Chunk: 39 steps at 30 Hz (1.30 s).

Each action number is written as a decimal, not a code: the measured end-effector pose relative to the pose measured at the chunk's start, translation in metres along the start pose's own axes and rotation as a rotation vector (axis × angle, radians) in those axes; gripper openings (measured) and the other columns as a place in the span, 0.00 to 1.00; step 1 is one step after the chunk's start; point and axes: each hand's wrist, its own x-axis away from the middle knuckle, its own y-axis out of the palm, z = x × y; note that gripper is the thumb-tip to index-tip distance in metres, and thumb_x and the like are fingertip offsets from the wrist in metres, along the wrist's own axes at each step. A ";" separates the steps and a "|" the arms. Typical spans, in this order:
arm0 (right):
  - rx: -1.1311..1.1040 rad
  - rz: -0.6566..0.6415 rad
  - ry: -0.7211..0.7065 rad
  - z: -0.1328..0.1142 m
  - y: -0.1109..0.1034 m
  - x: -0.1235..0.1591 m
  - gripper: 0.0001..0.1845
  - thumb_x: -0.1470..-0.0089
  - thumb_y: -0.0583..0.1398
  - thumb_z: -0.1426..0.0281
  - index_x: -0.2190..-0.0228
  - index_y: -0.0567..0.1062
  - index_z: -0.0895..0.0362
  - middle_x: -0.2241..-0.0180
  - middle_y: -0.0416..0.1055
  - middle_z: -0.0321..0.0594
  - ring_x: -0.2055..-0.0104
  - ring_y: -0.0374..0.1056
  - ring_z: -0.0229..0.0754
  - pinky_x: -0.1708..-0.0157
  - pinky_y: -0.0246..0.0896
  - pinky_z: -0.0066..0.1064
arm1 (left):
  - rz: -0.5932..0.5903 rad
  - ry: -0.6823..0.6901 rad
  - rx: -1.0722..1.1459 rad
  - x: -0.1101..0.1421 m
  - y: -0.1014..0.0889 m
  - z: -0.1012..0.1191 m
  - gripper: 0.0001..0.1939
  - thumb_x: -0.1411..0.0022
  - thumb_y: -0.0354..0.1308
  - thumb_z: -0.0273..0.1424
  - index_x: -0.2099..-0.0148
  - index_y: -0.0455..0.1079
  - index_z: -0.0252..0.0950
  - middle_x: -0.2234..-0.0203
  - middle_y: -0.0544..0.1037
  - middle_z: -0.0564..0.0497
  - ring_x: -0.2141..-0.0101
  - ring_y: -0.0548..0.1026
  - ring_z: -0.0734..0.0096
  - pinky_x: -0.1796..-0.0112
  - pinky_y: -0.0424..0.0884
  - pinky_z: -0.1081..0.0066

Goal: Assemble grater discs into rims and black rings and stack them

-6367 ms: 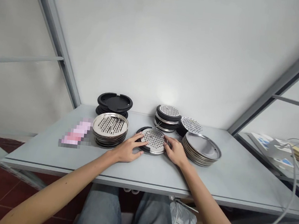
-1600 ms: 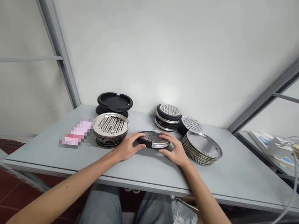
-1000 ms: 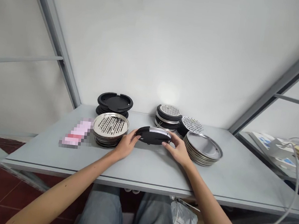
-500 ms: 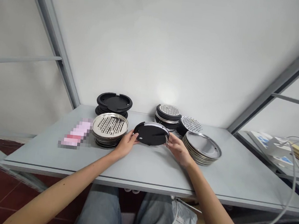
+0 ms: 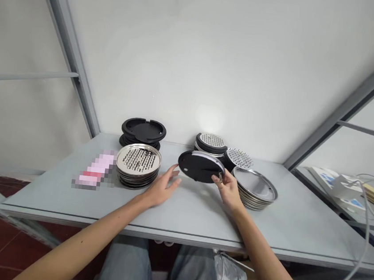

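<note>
My right hand (image 5: 227, 189) pinches the near edge of a round assembled disc (image 5: 200, 166), lifted above the grey table (image 5: 179, 210) and tilted so its black underside faces me. My left hand (image 5: 161, 189) hovers just left of the disc with fingers spread, holding nothing. A stack of perforated metal plates (image 5: 138, 165) stands to the left. A stack of plain metal lids (image 5: 255, 188) lies to the right. Behind the disc are finished discs, one stack (image 5: 210, 142) and one leaning piece (image 5: 238, 158).
Black plastic rings (image 5: 143, 131) are piled at the back left. A blurred pink object (image 5: 95, 170) lies at the far left of the table. Grey cables (image 5: 363, 230) and flat packages sit on the shelf to the right. Metal frame bars slant up on both sides.
The disc was lifted off the table and flipped black side toward me. My left hand let go of it; my right hand now carries it alone, shifted rightward.
</note>
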 end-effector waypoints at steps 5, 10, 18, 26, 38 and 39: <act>0.262 0.303 -0.263 -0.034 0.004 -0.028 0.19 0.45 0.59 0.62 0.52 0.72 0.53 0.56 0.74 0.44 0.55 0.69 0.50 0.54 0.65 0.43 | -0.145 0.149 -0.311 0.005 0.000 0.003 0.19 0.34 0.51 0.39 0.46 0.69 0.35 0.45 0.70 0.41 0.42 0.65 0.57 0.42 0.60 0.57; 0.741 0.200 -0.504 -0.048 -0.004 -0.085 0.20 0.43 0.53 0.71 0.50 0.74 0.52 0.49 0.72 0.42 0.45 0.65 0.51 0.44 0.59 0.47 | -0.157 0.197 -0.400 0.005 0.001 0.001 0.16 0.34 0.52 0.38 0.50 0.72 0.36 0.48 0.73 0.42 0.41 0.64 0.58 0.42 0.61 0.57; 1.032 0.098 -0.585 -0.001 -0.015 -0.119 0.21 0.46 0.53 0.77 0.52 0.75 0.55 0.52 0.75 0.41 0.47 0.68 0.48 0.46 0.62 0.43 | -0.158 0.198 -0.442 0.003 -0.001 0.005 0.15 0.34 0.52 0.37 0.52 0.73 0.35 0.48 0.73 0.41 0.46 0.69 0.60 0.43 0.63 0.60; 1.042 0.065 -0.565 0.004 -0.005 -0.119 0.22 0.46 0.53 0.78 0.53 0.76 0.53 0.51 0.74 0.39 0.47 0.68 0.48 0.46 0.61 0.44 | -0.139 0.214 -0.441 0.003 0.001 0.001 0.14 0.34 0.53 0.36 0.53 0.73 0.36 0.49 0.73 0.42 0.46 0.69 0.60 0.44 0.64 0.60; 0.958 -0.141 -0.397 0.000 -0.028 -0.126 0.21 0.46 0.58 0.64 0.51 0.75 0.57 0.49 0.72 0.46 0.44 0.65 0.51 0.43 0.60 0.46 | -0.140 0.233 -0.425 0.003 0.001 -0.001 0.12 0.35 0.54 0.34 0.53 0.73 0.37 0.49 0.73 0.43 0.47 0.70 0.60 0.44 0.64 0.60; 0.956 -0.157 -0.397 0.000 -0.028 -0.125 0.21 0.46 0.58 0.64 0.51 0.74 0.58 0.48 0.71 0.47 0.44 0.65 0.51 0.43 0.59 0.47 | -0.140 0.234 -0.426 0.003 0.001 -0.001 0.12 0.35 0.54 0.34 0.53 0.73 0.37 0.49 0.73 0.43 0.47 0.69 0.60 0.43 0.64 0.59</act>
